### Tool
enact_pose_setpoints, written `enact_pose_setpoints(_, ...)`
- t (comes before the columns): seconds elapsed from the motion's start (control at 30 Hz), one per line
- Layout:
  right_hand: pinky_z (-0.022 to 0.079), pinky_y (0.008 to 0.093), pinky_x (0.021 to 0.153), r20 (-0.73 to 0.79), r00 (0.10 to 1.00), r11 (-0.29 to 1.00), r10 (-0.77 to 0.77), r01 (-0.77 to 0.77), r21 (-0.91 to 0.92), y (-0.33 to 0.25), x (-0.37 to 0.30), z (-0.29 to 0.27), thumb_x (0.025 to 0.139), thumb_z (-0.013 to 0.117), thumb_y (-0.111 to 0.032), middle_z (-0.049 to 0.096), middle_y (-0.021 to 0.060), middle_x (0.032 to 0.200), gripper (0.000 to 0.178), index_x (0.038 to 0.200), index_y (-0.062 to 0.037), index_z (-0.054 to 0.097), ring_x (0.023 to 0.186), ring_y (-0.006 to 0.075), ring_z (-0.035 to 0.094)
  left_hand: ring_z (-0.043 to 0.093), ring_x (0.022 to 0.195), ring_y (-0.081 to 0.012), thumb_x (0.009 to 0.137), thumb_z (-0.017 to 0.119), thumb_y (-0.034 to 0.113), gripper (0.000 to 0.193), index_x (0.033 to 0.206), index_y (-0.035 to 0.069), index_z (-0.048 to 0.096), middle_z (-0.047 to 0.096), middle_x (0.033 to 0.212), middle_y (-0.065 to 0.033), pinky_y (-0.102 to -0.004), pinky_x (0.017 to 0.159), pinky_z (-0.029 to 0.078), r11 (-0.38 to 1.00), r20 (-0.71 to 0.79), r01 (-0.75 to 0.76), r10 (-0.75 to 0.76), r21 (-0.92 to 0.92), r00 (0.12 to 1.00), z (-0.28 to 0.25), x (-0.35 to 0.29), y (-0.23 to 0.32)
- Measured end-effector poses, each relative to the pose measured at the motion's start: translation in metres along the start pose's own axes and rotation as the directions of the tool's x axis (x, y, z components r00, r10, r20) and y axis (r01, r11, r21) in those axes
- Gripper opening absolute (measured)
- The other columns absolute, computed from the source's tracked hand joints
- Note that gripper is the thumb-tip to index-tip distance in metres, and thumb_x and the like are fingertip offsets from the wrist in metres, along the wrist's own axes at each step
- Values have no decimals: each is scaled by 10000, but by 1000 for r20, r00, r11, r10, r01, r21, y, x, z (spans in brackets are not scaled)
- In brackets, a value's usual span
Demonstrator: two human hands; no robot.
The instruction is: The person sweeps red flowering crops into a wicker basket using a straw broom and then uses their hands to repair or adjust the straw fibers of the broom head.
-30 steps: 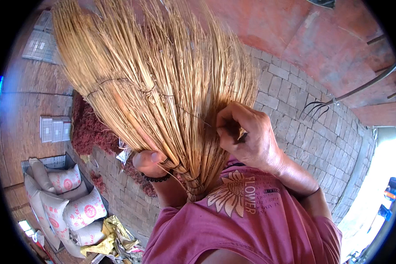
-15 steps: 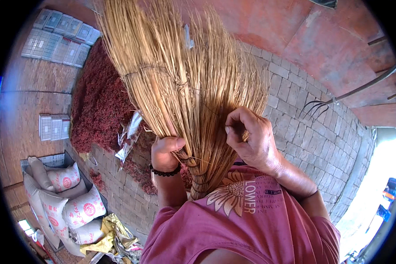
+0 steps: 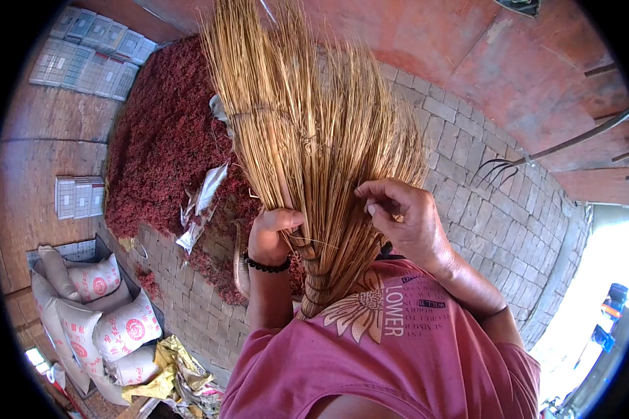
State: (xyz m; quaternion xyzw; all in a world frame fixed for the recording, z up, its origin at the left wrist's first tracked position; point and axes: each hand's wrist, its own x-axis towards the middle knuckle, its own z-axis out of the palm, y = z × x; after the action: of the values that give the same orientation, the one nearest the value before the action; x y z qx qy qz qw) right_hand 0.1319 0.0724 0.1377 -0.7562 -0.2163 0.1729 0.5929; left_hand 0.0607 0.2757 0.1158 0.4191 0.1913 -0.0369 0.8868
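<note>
A straw broom [image 3: 335, 150] fans out in front of my chest, its bristles pointing away from me and its bound neck near my shirt. My left hand [image 3: 272, 236] is closed around the broom's left side just above the neck, thumb across the straw, with a dark bead bracelet on the wrist. At the right side of the bristles is my right hand [image 3: 409, 220], its fingers curled and the thumb and forefinger drawn together. Whatever lies between those fingertips is too small to tell. Dark binding lines run across the bristles.
A large heap of dark red seed heads [image 3: 161, 140] lies on the brick floor to the left, a torn white bag [image 3: 206, 192] on it. Stuffed sacks [image 3: 126, 325] stand lower left beside crumpled yellow sheeting [image 3: 161, 370]. A long-handled fork [image 3: 531, 157] leans at the right.
The broom's bristle tips have swung to the right, and my left hand has shifted slightly right with it. My right hand has moved a little lower, its fingertips now at the bristles.
</note>
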Motion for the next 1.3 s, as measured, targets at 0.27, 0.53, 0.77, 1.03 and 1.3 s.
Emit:
enact_pose_setpoints(0.27, 494, 276, 573, -51, 990, 990, 128, -131, -52, -1, 9, 8, 823, 616, -59, 623, 83, 712, 114, 918, -11, 577, 615, 134, 616, 619, 937, -249, 616, 608, 140, 591, 1162, -72, 529, 629, 1053, -159, -338, 844, 491, 997, -9, 35, -34, 74, 999, -10, 1, -1)
enact_pose_setpoints(0.53, 494, 287, 571, -68, 997, 993, 37, -45, -108, 5, 14, 14, 803, 605, -23, 623, 107, 714, 87, 875, -8, 559, 605, 179, 625, 614, 942, -322, 603, 610, 135, 670, 1211, -100, 453, 591, 1097, -223, -392, 823, 522, 994, 16, -28, 30, -105, 999, -11, 0, -5)
enact_pose_setpoints(0.77, 503, 303, 582, -35, 998, 985, 53, -57, -160, 10, 16, 14, 776, 604, -10, 622, 121, 710, 92, 856, 1, 559, 620, 211, 639, 571, 1046, -318, 685, 728, 295, 838, 1308, -108, 338, 494, 1242, -245, -418, 882, 480, 807, -294, 16, 197, 590, 935, -40, -2, 18)
enact_pose_setpoints(1.03, 494, 348, 575, -32, 999, 992, -9, 5, -129, 20, 25, 17, 743, 632, -32, 600, 169, 696, 133, 840, 4, 549, 631, 305, 627, 566, 838, -226, 693, 662, 39, 190, 880, 64, 647, 593, 886, -49, -353, 714, 469, -214, 557, -533, 524, 819, 645, 35, 20, 15)
enact_pose_setpoints(1.3, 491, 404, 594, -5, 999, 979, -33, 32, -203, 26, 28, 19, 730, 629, -59, 592, 204, 724, 148, 824, 7, 537, 708, 392, 598, 565, 728, -288, 634, 624, -48, 177, 794, 28, 614, 576, 777, -70, -381, 613, 455, -271, 540, -468, 461, 841, 704, 33, 40, -10)
